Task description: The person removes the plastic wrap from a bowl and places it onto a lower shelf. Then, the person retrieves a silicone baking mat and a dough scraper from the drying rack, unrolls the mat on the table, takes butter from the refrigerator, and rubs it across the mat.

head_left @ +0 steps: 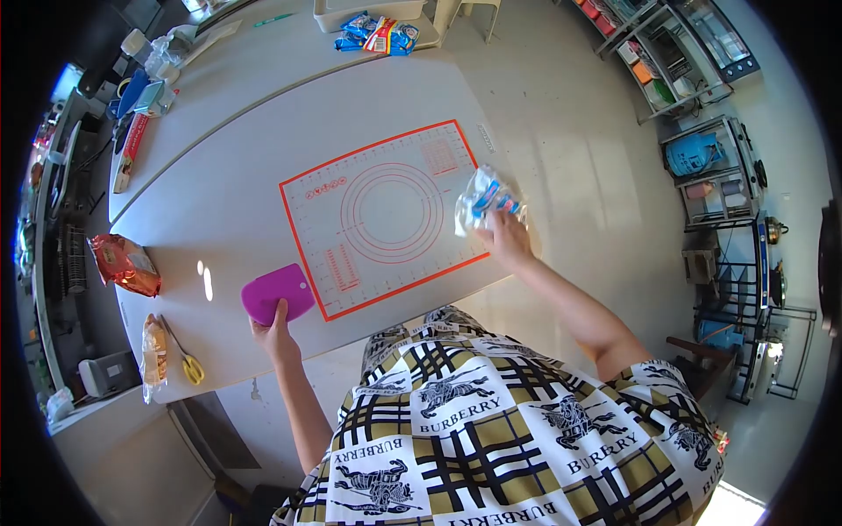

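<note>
A purple scraper [279, 293] is gripped in my left hand [271, 331], its blade flat-looking and just left of the mat's lower left corner. My right hand [506, 238] is closed on a clear plastic bag with blue print [488, 200], at the right edge of the table. Between the hands lies a white mat with a red border [392, 215], printed with red circles, a ruler scale and small tables. What the bag holds is too unclear to tell.
On the left are a red foil bag [126, 264], a clear packet [154, 358] and yellow-handled scissors [192, 368]. Blue packets [377, 36] and a tray [331, 17] sit at the far side. Containers and a red box [130, 153] stand far left. Shelves [702, 167] line the right wall.
</note>
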{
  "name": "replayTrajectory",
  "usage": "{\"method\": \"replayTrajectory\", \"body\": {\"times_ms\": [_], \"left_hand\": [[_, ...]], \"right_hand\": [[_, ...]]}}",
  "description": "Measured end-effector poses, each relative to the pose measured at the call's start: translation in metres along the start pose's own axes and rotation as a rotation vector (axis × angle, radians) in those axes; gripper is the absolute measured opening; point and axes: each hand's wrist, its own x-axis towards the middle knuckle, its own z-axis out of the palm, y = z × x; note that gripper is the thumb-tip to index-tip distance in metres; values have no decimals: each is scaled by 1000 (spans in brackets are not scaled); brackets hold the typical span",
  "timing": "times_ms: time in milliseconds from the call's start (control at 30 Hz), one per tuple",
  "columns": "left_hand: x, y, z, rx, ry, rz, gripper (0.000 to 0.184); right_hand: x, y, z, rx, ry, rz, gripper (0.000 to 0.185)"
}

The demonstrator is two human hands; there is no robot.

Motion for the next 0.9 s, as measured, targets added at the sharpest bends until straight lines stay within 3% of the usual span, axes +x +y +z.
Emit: {"method": "replayTrajectory", "body": {"times_ms": [167, 233, 333, 467, 600, 667, 767, 833, 900], "left_hand": [[1, -4, 7, 6, -28, 11, 33], [2, -2, 14, 3, -46, 18, 35], [3, 4, 18, 3, -48, 34, 35], [5, 4, 13, 14, -34, 40, 34], [5, 5, 4, 5, -28, 39, 34], [3, 8, 1, -2, 1, 47, 34], [0, 12, -7, 1, 61, 45, 33], [-1, 12, -15, -2, 68, 47, 33], [-4, 12, -20, 6, 85, 42, 33]], "right_hand": [[36, -31, 21, 35, -8, -11, 33], [18, -56, 24, 62, -1, -189, 33], [7, -54, 27, 84, 22, -260, 35], [72, -32, 20, 38, -31, -25, 36], [97, -49, 37, 47, 177, -154, 34], [66, -72, 37, 72, -49, -185, 33], [37, -72, 34, 118, 32, -336, 32], [38, -66, 30, 139, -88, -303, 31], [72, -67, 31, 118, -52, -259, 30]]}}
